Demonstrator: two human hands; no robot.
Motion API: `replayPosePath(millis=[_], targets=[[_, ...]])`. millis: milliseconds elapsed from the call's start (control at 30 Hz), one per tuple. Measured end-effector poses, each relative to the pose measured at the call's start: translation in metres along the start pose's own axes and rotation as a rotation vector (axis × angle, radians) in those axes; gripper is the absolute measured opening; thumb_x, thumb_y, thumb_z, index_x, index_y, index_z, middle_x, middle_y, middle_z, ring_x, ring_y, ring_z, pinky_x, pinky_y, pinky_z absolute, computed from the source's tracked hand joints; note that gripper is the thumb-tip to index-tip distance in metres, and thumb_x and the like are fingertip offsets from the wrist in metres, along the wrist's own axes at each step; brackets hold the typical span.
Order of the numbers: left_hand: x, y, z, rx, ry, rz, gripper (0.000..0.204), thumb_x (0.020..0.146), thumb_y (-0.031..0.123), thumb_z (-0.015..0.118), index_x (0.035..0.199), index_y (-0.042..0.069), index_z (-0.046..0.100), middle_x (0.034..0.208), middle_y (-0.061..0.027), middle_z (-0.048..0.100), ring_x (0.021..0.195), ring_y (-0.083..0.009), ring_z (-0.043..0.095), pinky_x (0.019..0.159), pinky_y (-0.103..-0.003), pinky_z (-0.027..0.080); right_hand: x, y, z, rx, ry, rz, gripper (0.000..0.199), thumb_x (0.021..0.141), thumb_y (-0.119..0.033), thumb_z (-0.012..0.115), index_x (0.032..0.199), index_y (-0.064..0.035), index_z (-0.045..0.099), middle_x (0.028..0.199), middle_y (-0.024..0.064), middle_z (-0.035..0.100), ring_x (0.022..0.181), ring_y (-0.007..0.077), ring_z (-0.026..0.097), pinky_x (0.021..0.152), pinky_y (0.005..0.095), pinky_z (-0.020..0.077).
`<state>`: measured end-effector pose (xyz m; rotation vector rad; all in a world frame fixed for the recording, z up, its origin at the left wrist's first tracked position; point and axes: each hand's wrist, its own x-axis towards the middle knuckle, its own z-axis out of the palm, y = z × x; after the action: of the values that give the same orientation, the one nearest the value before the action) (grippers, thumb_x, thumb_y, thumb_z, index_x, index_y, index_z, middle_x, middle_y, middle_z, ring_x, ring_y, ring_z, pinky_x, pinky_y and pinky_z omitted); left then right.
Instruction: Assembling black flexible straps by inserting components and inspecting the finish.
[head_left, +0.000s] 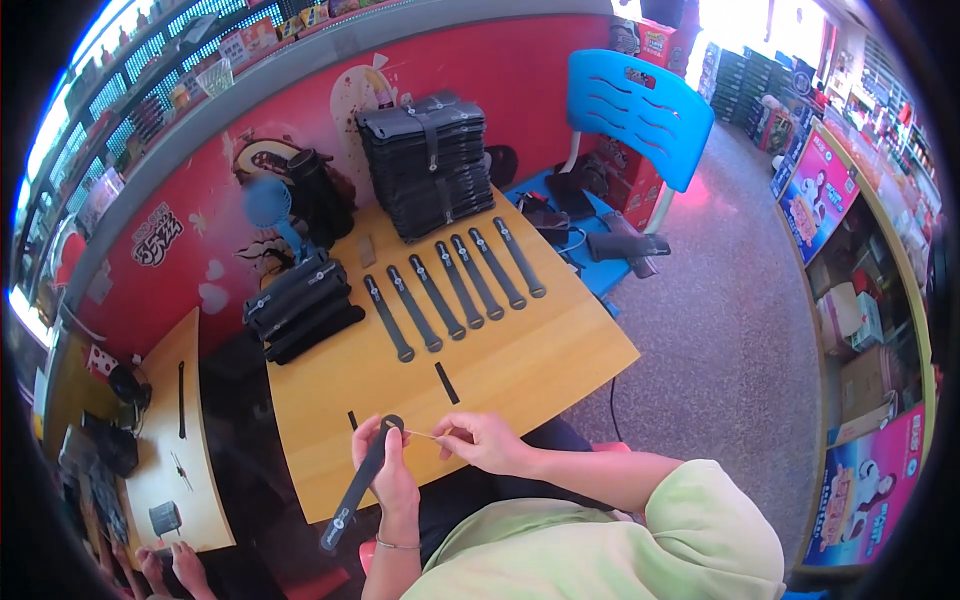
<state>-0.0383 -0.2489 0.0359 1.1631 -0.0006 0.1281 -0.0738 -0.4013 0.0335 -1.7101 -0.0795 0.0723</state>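
My left hand (396, 482) is closed on a dark grey strap (358, 492), its round end up at my fingertips and its long tail slanting down to the left. My right hand (488, 443) pinches a thin, light-coloured stick (420, 434), whose tip reaches the strap's round end. Whether the tip goes through the strap or only touches it, I cannot tell. Both hands are above the near edge of the wooden table (540, 370). Just beyond them lie a short black strip (447, 383) and a second black strip (352, 421).
Several similar straps (437, 297) lie in a row across the table. Behind them stands a tall stack of black folded pieces (425, 165); a smaller black pile (303, 305) and a blue fan (268, 203) are left. A blue chair (640, 115) stands back right. Another person's hands (172, 567) show lower left.
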Motion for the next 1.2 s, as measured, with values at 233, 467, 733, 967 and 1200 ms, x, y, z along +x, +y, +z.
replayPosePath(millis=[233,467,733,967,1200], targets=[[-0.002,-0.004,-0.001,0.005,0.005,0.036,0.022,0.083,-0.003,0.058,0.104,0.002,0.053,0.092,-0.0061,0.056,0.078,-0.0136,0.057,0.073,-0.025,0.047,0.0,0.003,0.004,0.376,-0.086,0.21,0.013,0.091,-0.01,0.053,0.099,-0.0009,0.058,0.073,0.004,0.064,0.067,0.0095,0.059,0.059,0.0238,0.0443],[-0.003,-0.011,-0.004,0.001,-0.035,0.069,0.023,0.086,-0.003,0.057,0.107,0.006,0.052,0.097,-0.0039,0.056,0.081,-0.0117,0.056,0.073,-0.023,0.047,0.002,0.007,-0.001,0.323,-0.071,0.069,0.012,0.093,-0.011,0.052,0.099,-0.0022,0.056,0.076,0.0035,0.064,0.062,0.0061,0.053,0.056,0.0211,0.0404],[-0.015,-0.018,0.004,0.057,-0.099,0.048,0.022,0.084,-0.005,0.058,0.104,0.001,0.052,0.094,-0.0078,0.058,0.081,-0.0134,0.057,0.075,-0.026,0.048,0.0,0.005,0.0,0.306,-0.036,-0.042,0.011,0.093,-0.01,0.05,0.096,0.0005,0.053,0.077,0.0037,0.064,0.074,0.0104,0.062,0.062,0.0251,0.0458],[-0.02,-0.02,0.006,0.038,-0.141,-0.008,0.019,0.085,-0.004,0.057,0.103,-0.001,0.052,0.092,-0.0081,0.059,0.081,-0.0137,0.059,0.076,-0.027,0.049,-0.006,-0.012,-0.002,-0.004,0.075,-0.092,0.014,0.09,-0.005,0.052,0.105,-0.0046,0.052,0.08,0.009,0.065,0.073,0.0138,0.064,0.065,0.0262,0.0474],[-0.013,-0.012,0.002,0.09,-0.249,-0.108,0.019,0.084,-0.003,0.058,0.102,-0.001,0.051,0.092,-0.0072,0.058,0.077,-0.0123,0.059,0.074,-0.026,0.049,-0.002,-0.006,-0.003,-0.192,0.125,-0.231,0.023,0.087,-0.003,0.055,0.11,-0.0053,0.054,0.075,0.0093,0.065,0.069,0.0158,0.066,0.062,0.0255,0.0501]])
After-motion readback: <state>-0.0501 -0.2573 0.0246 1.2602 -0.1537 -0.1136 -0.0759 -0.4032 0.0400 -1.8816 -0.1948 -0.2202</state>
